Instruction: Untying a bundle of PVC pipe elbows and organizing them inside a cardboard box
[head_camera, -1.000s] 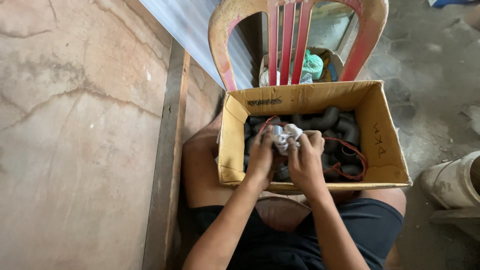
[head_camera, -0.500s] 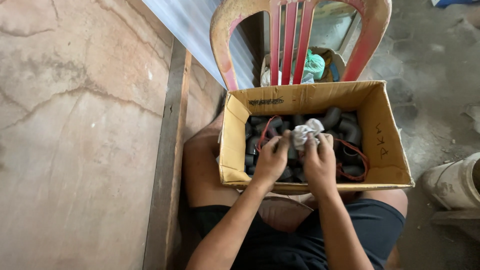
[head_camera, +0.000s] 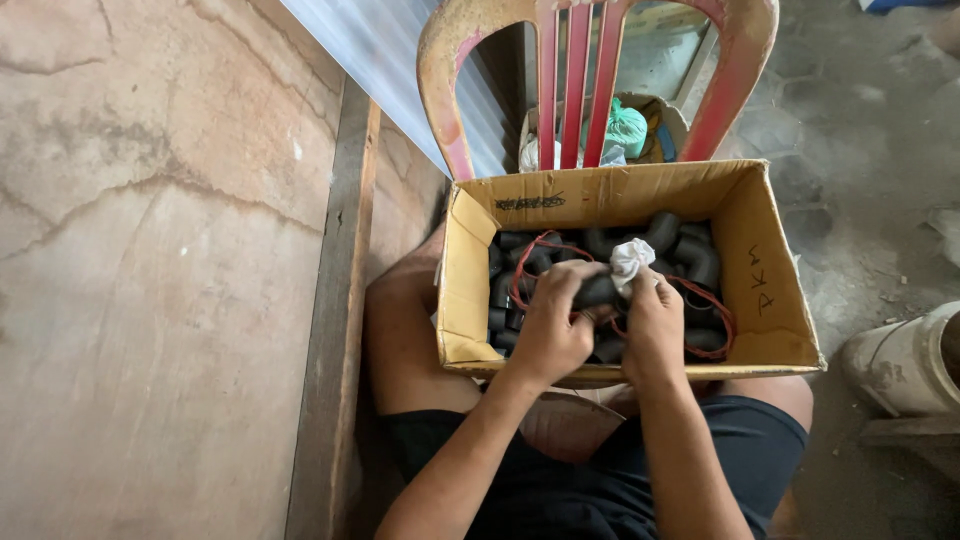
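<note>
Dark pipe elbow fitting (head_camera: 597, 291) at frame centre, just above the cardboard box (head_camera: 760, 290), clenched in left hand (head_camera: 553, 330). Right hand (head_camera: 655, 325) grasps a crumpled white rag (head_camera: 630, 258) against the fitting's end, probably wiping it. More fittings (head_camera: 680, 250) and red cord (head_camera: 715, 320) below. Risk: box sits on the lap; a knee shift could tip it.

cracked plaster wall (head_camera: 150, 250), worn red chair (head_camera: 595, 70), dusty concrete floor (head_camera: 860, 130).
</note>
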